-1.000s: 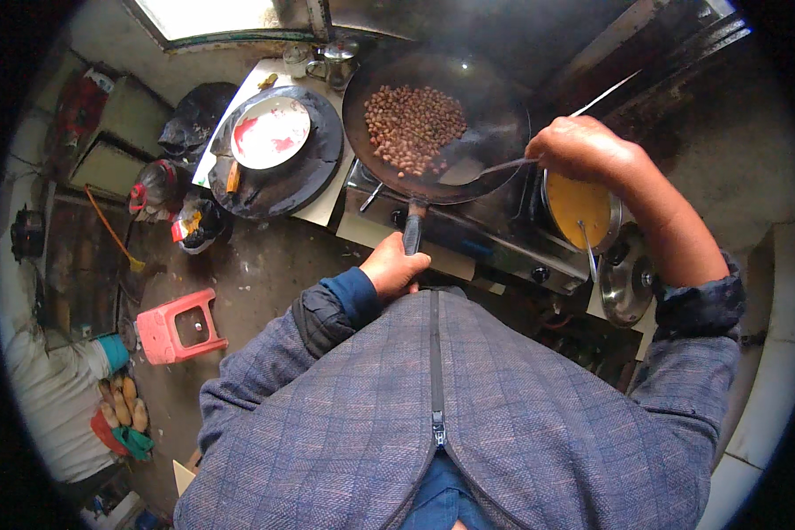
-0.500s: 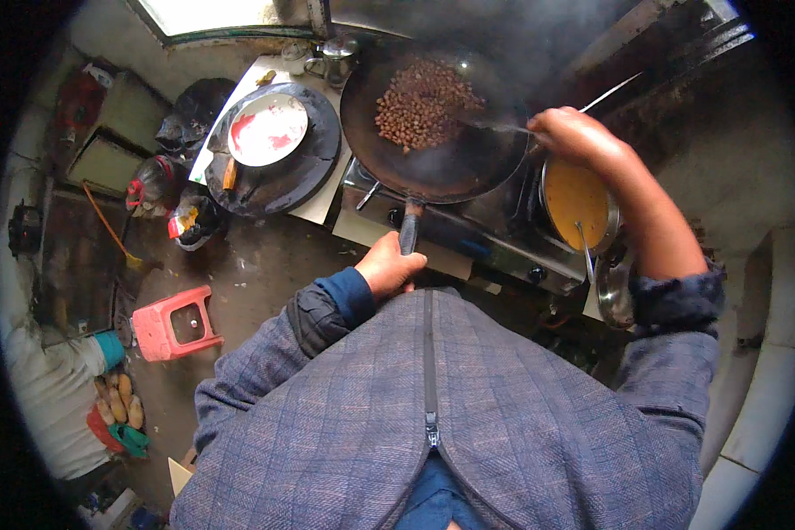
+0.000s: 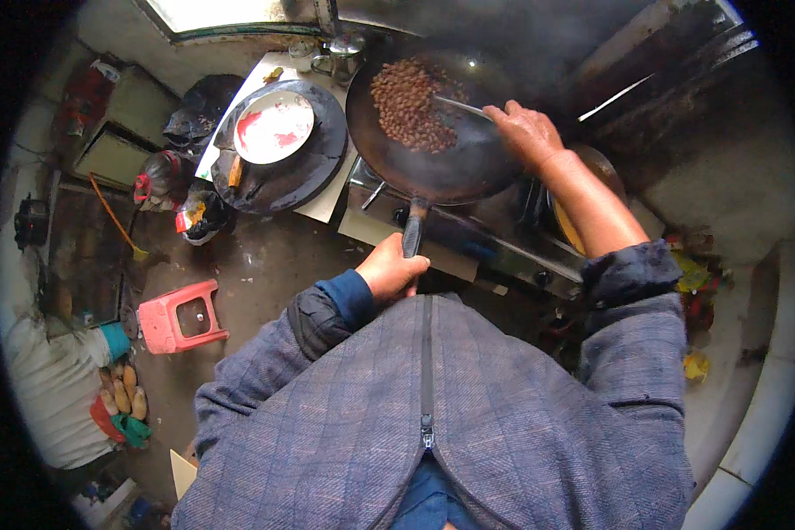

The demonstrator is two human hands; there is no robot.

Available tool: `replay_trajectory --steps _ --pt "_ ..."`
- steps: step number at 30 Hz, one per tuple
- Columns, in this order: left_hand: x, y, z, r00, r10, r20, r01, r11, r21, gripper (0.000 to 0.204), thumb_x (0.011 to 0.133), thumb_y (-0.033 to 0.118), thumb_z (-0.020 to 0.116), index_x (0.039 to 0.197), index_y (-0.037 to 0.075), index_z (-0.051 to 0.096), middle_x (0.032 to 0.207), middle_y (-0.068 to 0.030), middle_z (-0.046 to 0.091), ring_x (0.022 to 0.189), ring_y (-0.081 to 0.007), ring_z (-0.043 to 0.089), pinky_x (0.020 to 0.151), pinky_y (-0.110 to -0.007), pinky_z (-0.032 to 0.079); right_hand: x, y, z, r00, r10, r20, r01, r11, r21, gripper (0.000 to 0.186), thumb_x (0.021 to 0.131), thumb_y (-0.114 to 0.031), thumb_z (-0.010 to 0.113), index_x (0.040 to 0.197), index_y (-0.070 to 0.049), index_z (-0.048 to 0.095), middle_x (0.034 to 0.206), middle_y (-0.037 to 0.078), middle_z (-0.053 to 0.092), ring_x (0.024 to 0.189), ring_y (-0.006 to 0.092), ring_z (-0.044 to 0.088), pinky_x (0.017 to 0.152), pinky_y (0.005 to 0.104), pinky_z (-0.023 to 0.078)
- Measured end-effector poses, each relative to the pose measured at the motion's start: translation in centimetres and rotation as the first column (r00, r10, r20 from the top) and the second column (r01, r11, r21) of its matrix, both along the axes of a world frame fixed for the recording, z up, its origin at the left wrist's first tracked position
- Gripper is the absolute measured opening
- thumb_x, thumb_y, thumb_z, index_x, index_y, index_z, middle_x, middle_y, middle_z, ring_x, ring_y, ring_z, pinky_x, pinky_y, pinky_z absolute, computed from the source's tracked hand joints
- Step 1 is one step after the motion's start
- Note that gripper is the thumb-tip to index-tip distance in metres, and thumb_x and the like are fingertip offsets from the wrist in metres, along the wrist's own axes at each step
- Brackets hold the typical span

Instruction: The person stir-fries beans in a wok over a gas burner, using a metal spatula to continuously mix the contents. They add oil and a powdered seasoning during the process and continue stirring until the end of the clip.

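My left hand (image 3: 394,269) is closed round the black grip of the handle (image 3: 412,235) on a dark, steaming wok (image 3: 473,166). In the wok's far left half lies a heap of small brown beans or nuts (image 3: 406,113). My right hand (image 3: 526,132) grips a metal spatula (image 3: 462,104) over the wok's right side, and the blade reaches into the heap. The wok sits on a steel gas stove (image 3: 481,234). Behind my right forearm, a pot of yellow liquid (image 3: 567,231) is mostly hidden.
Left of the wok, a white counter (image 3: 322,199) carries a round dark board (image 3: 327,155), a white plate with red smears (image 3: 274,126) and a metal kettle (image 3: 343,60). Plastic bags (image 3: 201,221) stand beside it. A pink stool (image 3: 172,327) is on the floor at lower left.
My right hand and the spatula have moved left and further over the wok. The heap has shifted and looks darker, with more steam. My left hand stays on the handle.
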State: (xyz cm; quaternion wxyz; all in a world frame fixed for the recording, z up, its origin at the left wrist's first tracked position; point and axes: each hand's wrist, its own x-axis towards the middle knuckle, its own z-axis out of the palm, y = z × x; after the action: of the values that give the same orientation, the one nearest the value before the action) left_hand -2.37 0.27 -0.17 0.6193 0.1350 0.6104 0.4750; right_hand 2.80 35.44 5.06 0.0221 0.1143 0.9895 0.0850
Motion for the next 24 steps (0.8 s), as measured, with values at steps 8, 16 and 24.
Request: replay_trajectory --steps 8,16,24 --pt "0.1 0.0 0.4 0.998 -0.014 -0.067 0.014 1.000 -0.002 0.027 0.097 0.017 0.071 0.106 0.003 0.050 0.079 -0.0050 0.059 0.057 -0.0140 0.059 0.049 -0.031 0.048 3.2 -1.9 13.8 0.893 0.081 0.442 -0.045 0.995 -0.090 0.010 0.091 -0.013 0.067 0.094 -0.009 0.076 0.092 0.018 0.076 0.097 0.0410 0.075 0.084 0.0512 0.059" --pt "0.0 0.0 0.3 0.994 -0.033 -0.103 0.032 0.999 -0.012 0.027 0.097 0.017 0.071 0.107 0.002 0.051 0.080 -0.0055 0.059 0.057 -0.0138 0.059 0.050 -0.031 0.048 -1.4 -8.7 3.5 0.984 0.010 0.176 0.055 0.931 -0.361 0.021 0.096 -0.011 0.058 0.109 -0.005 0.073 0.109 0.024 0.076 0.106 0.0426 0.074 0.089 0.0536 0.058" --pt "0.0 0.1 0.9 0.996 -0.029 -0.079 0.026 0.999 -0.037 0.029 0.097 0.018 0.072 0.108 0.002 0.050 0.079 -0.0059 0.059 0.056 -0.0138 0.060 0.050 -0.031 0.049 1.2 -1.9 9.1 0.946 -0.116 0.302 0.206 0.936 -0.286 0.026 0.097 -0.009 0.061 0.117 -0.003 0.076 0.114 0.023 0.076 0.114 0.0425 0.071 0.097 0.0485 0.057"
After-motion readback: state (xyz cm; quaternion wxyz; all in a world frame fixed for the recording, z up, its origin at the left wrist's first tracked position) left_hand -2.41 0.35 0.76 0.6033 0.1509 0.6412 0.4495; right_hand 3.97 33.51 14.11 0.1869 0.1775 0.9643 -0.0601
